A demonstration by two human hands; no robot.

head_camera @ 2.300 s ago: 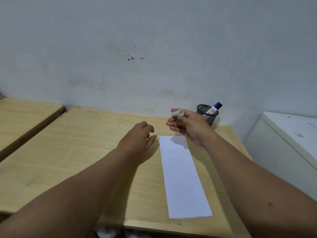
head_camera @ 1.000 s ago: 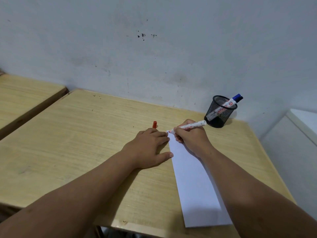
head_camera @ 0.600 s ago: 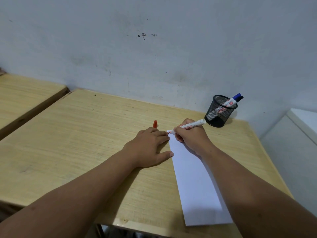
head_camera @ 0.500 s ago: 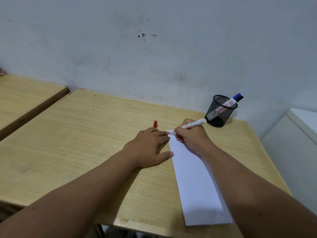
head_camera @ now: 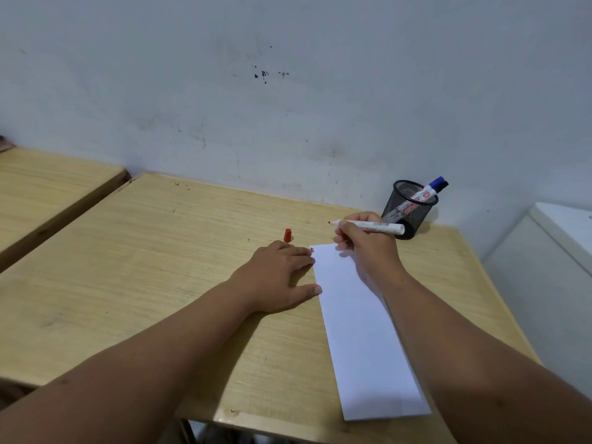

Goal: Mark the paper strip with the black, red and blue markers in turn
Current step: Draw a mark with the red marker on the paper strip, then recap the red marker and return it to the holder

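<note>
A long white paper strip [head_camera: 358,328] lies on the wooden table [head_camera: 160,267], running from the far middle to the near edge. Small black and red marks [head_camera: 312,250] sit at its far left corner. My right hand [head_camera: 368,248] grips an uncapped red marker [head_camera: 368,225], held level above the strip's far end, tip pointing left and off the paper. My left hand [head_camera: 282,277] lies flat on the table, fingertips touching the strip's left edge. The red cap [head_camera: 287,235] stands on the table just beyond my left hand.
A black mesh pen cup [head_camera: 408,208] stands at the far right against the wall and holds a blue-capped marker [head_camera: 427,192]. A second wooden table [head_camera: 48,187] is to the left, a white cabinet [head_camera: 557,235] to the right.
My right hand has lifted the red marker's tip off the strip's far left corner and turned the pen level. A red mark now shows beside the black one. My left hand stayed put.
</note>
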